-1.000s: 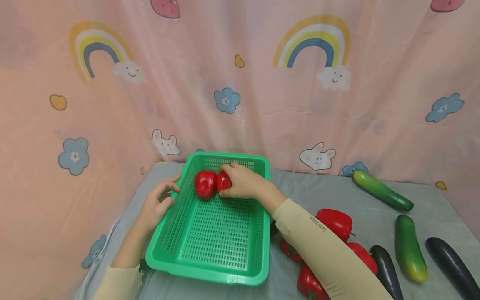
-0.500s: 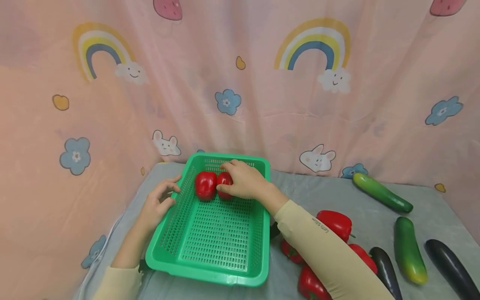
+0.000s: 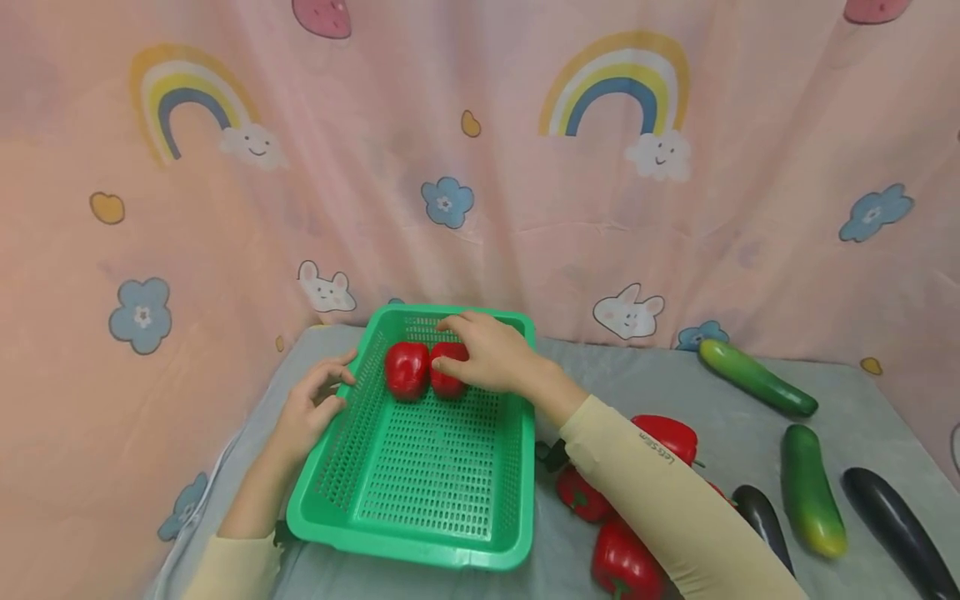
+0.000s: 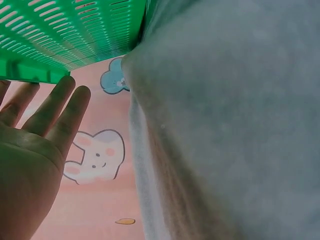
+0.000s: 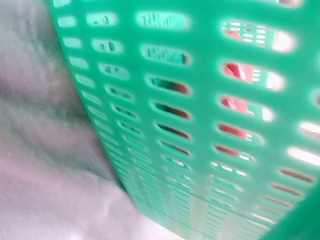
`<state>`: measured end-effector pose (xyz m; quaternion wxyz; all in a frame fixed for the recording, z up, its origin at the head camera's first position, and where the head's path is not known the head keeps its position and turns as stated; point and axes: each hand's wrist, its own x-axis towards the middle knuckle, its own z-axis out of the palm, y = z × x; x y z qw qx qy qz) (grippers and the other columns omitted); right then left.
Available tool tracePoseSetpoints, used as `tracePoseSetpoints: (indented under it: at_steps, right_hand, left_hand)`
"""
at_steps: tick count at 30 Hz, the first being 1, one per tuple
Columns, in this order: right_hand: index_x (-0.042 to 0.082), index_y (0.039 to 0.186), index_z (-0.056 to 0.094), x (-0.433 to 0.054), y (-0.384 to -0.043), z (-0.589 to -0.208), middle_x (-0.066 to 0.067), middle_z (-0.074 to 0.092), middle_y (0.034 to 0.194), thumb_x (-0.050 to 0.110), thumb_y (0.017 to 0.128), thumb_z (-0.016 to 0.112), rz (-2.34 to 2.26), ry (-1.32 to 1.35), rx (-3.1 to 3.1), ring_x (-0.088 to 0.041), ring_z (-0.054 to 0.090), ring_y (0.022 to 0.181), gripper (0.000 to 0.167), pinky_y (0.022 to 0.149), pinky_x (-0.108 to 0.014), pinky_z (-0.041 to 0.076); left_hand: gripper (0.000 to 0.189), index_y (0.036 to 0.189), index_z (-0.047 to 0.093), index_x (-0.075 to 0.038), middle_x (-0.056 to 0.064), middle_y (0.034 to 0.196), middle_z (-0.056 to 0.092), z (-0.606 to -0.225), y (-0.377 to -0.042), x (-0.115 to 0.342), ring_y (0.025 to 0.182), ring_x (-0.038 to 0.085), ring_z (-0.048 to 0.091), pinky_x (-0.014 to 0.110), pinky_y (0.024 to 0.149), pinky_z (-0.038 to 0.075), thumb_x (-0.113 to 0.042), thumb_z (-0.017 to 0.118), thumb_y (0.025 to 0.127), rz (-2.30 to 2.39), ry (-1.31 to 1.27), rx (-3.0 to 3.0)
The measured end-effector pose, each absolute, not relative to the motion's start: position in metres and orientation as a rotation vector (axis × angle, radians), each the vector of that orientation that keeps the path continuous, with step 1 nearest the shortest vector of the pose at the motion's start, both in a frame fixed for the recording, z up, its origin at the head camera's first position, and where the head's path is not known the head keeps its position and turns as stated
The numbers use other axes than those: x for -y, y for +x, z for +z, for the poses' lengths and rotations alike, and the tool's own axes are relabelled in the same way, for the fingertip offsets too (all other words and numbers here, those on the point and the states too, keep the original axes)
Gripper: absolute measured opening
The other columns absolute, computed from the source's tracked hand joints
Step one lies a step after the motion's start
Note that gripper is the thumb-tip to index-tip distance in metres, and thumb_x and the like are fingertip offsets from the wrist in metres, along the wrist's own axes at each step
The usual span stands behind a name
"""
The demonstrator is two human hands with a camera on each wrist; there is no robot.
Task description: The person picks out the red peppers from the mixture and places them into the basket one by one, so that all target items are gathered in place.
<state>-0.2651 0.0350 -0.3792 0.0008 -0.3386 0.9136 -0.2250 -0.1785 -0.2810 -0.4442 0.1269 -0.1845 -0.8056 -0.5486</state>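
Two red bell peppers stand side by side at the far end of a green slotted plastic basket [image 3: 431,546]. My right hand [image 3: 491,354] is over the right pepper [image 3: 448,383], its thumb and fingers spread apart and overlapping the pepper's top. The left pepper [image 3: 407,372] stands uncovered. In the right wrist view the basket's side wall [image 5: 135,95] fills most of the picture and hides the hand; red shows through the slots. My left hand [image 3: 309,408] touches the basket's left rim with its fingertips. The left wrist view shows those fingers [image 4: 52,110] extended below the rim.
On the grey cloth right of the basket lie several more red bell peppers [image 3: 626,558], partly under my right sleeve. Farther right are two green zucchini [image 3: 813,492] and two dark eggplants [image 3: 896,525]. A pink patterned curtain [image 3: 510,242] hangs behind.
My right hand has loosened from the right pepper and drawn slightly up and to the right, leaving more of it visible. The left hand stays at the rim.
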Motion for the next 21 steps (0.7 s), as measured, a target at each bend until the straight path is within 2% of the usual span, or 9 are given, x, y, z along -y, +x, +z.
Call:
tracePoseSetpoints:
  at_steps: [9,17,21]
  right_hand:
    - [0.010,0.148,0.063,-0.053,-0.252,-0.363,-0.007,0.068,0.143,0.040,0.102,0.073,-0.843,-1.105,-2.885,-0.027,0.066,0.130,0.056,0.104,-0.049,0.056]
    - [0.009,0.147,0.064,-0.075,-0.239,-0.349,-0.007,0.067,0.145,0.040,0.102,0.073,-0.911,-1.116,-2.865,-0.026,0.065,0.132,0.056,0.109,-0.051,0.053]
    - [0.008,0.148,0.063,-0.087,-0.231,-0.344,-0.005,0.066,0.146,0.040,0.103,0.073,-0.921,-1.125,-2.871,-0.025,0.064,0.132,0.056,0.109,-0.050,0.053]
  left_hand:
    - [0.026,0.110,0.064,0.002,0.023,0.159,0.054,-0.445,-0.179,0.282,0.144,0.045,0.050,0.018,0.107,0.046,0.016,0.053,0.091,-1.599,-0.564,2.344]
    - [0.026,0.110,0.065,0.001,0.019,0.159,0.056,-0.446,-0.179,0.283,0.141,0.016,0.054,0.018,0.107,0.046,0.015,0.054,0.090,-1.585,-0.558,2.344]
    - [0.026,0.109,0.065,0.002,0.019,0.158,0.056,-0.444,-0.178,0.281,0.139,0.011,0.054,0.018,0.106,0.046,0.015,0.054,0.090,-1.591,-0.559,2.339]
